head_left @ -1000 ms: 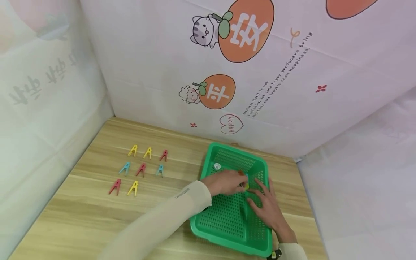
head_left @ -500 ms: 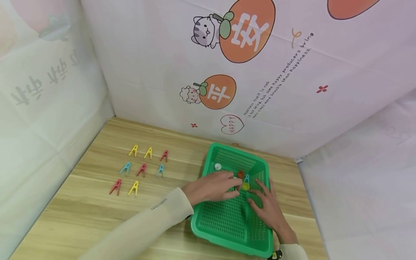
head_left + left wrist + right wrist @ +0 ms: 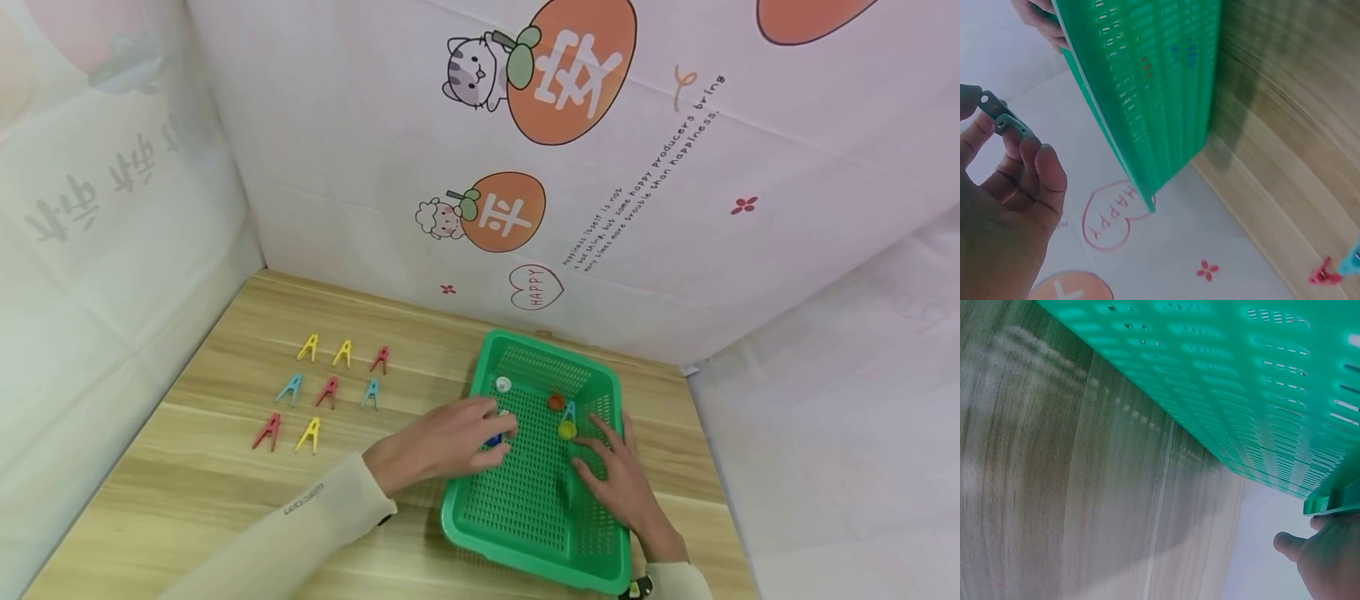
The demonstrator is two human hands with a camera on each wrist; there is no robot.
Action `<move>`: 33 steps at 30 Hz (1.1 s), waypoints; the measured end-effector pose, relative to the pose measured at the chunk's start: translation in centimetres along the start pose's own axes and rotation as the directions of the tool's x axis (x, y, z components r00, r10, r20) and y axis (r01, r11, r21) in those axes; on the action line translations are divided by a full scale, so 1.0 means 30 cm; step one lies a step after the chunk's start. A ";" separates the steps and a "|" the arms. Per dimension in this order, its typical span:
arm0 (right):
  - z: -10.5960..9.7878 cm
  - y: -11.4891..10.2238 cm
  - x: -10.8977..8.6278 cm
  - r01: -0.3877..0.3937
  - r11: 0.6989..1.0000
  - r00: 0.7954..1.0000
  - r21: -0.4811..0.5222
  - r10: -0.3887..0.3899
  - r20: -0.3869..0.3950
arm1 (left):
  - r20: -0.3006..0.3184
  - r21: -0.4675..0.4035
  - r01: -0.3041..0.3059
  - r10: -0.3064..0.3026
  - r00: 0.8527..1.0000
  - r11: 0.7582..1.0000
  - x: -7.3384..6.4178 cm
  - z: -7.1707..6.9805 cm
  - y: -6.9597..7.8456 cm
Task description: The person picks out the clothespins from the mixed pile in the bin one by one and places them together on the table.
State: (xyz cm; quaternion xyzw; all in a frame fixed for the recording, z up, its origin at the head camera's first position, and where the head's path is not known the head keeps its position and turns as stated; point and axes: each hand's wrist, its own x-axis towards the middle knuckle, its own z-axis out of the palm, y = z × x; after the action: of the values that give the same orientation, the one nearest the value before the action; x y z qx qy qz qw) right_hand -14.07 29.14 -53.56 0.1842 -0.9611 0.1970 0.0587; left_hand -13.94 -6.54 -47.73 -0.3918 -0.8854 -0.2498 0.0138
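Observation:
In the head view my left hand (image 3: 457, 433) is over the left rim of the green basket (image 3: 517, 504). Its thumb and fingers pinch a small greyish clothespin (image 3: 1007, 117), seen close up in the left wrist view. Below those fingers shows a blue round thing (image 3: 492, 439), partly hidden. My right hand (image 3: 622, 487) rests over the basket's right rim, fingers spread loosely inside, one finger outside. Near its fingertips lie a yellow cap (image 3: 567, 430), a blue clothespin (image 3: 570, 411) and an orange-red cap (image 3: 555, 402). A white cap (image 3: 503, 384) lies at the far left corner inside.
Left of the basket, several clothespins lie in rows on the wooden table (image 3: 202, 475), including a yellow one (image 3: 308, 435), a red one (image 3: 267, 431) and a blue one (image 3: 289, 388). A printed cloth wall (image 3: 360, 167) stands behind, with pale cloth at both sides.
My left hand has moved left from the right part of the basket to its left rim, carrying the clothespin. The yellow and orange-red caps and blue clothespin have come into view. The right hand stays.

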 end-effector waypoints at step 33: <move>-0.006 -0.008 0.001 -0.017 1.000 1.000 -0.004 0.017 0.017 | -0.293 0.141 0.336 -0.285 0.913 0.931 -0.400 0.061 -0.167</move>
State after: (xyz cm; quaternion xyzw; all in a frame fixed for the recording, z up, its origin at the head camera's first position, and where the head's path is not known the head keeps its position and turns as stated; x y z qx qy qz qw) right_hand -14.00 29.00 -53.29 0.1777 -0.9635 0.1941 0.0493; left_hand -8.85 -16.81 -54.12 -0.2052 -0.9460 -0.2147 0.1302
